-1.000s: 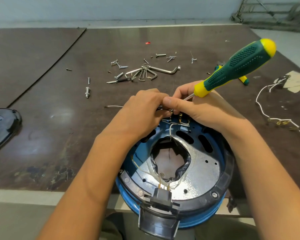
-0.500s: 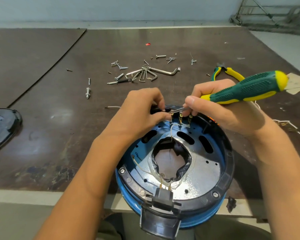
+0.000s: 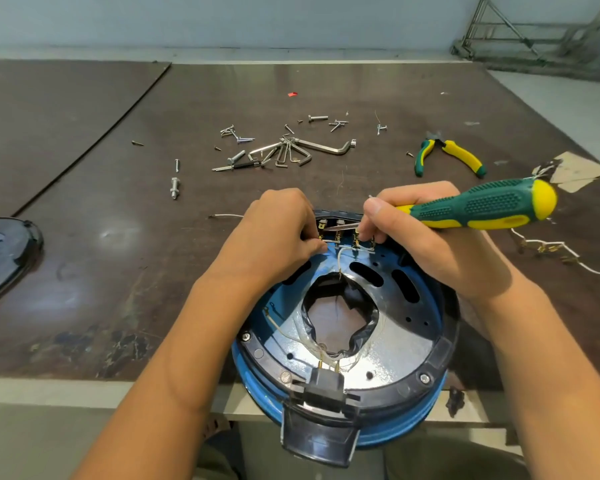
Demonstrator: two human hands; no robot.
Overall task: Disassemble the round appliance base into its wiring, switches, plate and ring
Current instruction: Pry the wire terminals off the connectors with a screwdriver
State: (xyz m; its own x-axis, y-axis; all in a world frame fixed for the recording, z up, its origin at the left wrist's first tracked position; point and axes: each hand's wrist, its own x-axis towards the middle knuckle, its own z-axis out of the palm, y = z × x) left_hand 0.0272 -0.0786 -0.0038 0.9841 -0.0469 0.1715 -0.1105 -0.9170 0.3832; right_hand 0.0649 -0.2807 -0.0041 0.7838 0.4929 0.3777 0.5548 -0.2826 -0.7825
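Curling round the screwdriver [image 3: 482, 209] handle, your right grip [image 3: 440, 251] holds it nearly level. Your left grip [image 3: 278, 233] pinches a white wire [image 3: 321, 241] at the far rim of the round appliance base [image 3: 440, 358], which overhangs the desk [image 3: 118, 271].

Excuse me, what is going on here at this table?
A person is taking apart a round blue appliance base at the near edge of the table. The right hand holds a green and yellow screwdriver, its tip at the terminals on the far rim. The left hand pinches a wire end there. Screws, hex keys and pliers lie further back.
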